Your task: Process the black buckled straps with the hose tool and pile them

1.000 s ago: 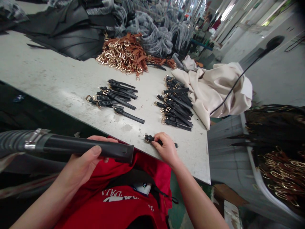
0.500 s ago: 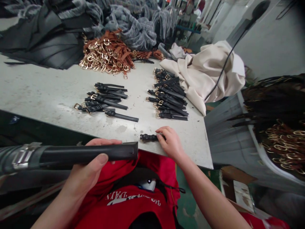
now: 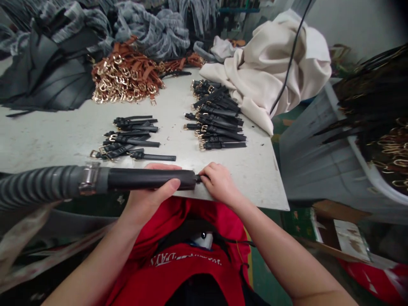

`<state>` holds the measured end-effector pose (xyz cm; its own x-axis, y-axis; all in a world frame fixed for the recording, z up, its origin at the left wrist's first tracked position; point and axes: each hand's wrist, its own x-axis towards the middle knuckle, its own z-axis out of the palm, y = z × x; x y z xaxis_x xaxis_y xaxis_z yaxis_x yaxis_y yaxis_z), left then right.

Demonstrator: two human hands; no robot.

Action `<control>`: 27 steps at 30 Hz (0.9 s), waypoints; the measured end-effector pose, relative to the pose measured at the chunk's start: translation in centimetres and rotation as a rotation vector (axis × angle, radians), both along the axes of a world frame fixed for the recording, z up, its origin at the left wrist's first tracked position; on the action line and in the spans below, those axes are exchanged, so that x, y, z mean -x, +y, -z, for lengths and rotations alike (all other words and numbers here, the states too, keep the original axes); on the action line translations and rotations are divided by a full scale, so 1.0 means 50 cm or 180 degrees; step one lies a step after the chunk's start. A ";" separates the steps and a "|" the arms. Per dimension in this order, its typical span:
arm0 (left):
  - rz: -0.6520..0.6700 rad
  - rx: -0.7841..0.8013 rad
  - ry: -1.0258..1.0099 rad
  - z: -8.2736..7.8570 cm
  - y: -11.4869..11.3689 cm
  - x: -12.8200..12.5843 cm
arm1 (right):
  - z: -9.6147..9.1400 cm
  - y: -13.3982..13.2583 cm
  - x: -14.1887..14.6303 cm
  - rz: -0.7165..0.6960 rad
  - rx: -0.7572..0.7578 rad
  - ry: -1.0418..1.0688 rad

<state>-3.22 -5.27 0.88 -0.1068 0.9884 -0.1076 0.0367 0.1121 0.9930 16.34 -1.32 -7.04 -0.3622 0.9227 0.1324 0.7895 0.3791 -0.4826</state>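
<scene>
My left hand (image 3: 149, 199) is closed around the black nozzle (image 3: 149, 179) of the ribbed hose (image 3: 35, 185), held level along the near edge of the table (image 3: 251, 174), while my right hand (image 3: 220, 185) pinches a mostly hidden small black strap (image 3: 199, 177) at the nozzle's mouth.

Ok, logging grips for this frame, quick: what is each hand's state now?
Left hand: closed around the black nozzle.
Right hand: closed, pinching a small black strap at the nozzle's tip.
</scene>
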 end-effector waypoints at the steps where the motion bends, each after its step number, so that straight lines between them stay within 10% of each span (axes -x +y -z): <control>1: 0.0109 -0.0163 0.0146 0.001 0.001 -0.003 | 0.001 0.000 0.000 0.0019 -0.0024 0.0022; 11: -0.0918 0.0050 -0.1355 -0.010 -0.023 0.110 | 0.003 -0.002 -0.001 0.0007 -0.0055 0.0116; 27: -0.0538 0.0144 -0.1104 0.009 -0.084 0.136 | -0.005 -0.053 -0.014 -0.0547 -0.0380 0.0084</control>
<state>-10.01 -9.49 0.43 -0.2174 0.9534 -0.2091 -0.3230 0.1318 0.9372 17.05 -3.96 -6.80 -0.5079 0.8247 0.2486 0.6959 0.5630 -0.4459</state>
